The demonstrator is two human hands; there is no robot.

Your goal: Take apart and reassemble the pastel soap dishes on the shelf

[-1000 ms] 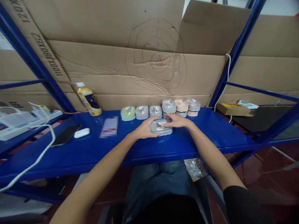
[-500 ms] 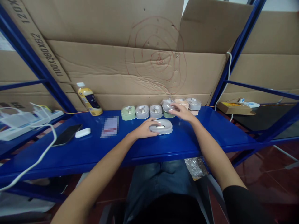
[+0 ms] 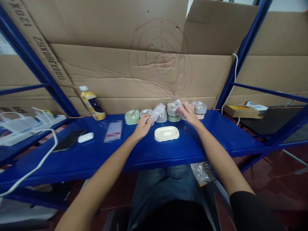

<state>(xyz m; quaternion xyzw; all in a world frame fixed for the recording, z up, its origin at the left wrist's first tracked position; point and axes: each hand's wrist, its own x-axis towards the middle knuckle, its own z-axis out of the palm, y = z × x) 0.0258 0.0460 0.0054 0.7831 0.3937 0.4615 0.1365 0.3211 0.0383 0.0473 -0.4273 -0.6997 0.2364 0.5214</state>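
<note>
My left hand (image 3: 143, 125) is closed on a translucent grey lid (image 3: 157, 112), holding it tilted above the table in front of the row of boxes. A cream oval base (image 3: 166, 133) with a raised slot-shaped middle lies uncovered on the blue table, between and below my hands. At the stacked boxes, my right hand (image 3: 189, 114) is closed on a small clear plastic piece (image 3: 178, 102) whose kind I cannot make out. Beside it stands a grey-lidded box (image 3: 172, 110) on top of a green one (image 3: 174, 118). My right fingers partly cover a peach box (image 3: 184, 117).
A green box (image 3: 132, 117) ends the row on the left; another grey-lidded box (image 3: 199, 106) is at the right. Left on the table (image 3: 134, 150) are a yellow bottle (image 3: 93, 104), a blurred card (image 3: 114, 131), a black phone (image 3: 69, 140) and a white case (image 3: 86, 137). Cardboard stands behind.
My left hand has lifted the translucent lid up and leftward, baring the cream base. My right hand has raised a small clear plastic piece from the stacked boxes.
</note>
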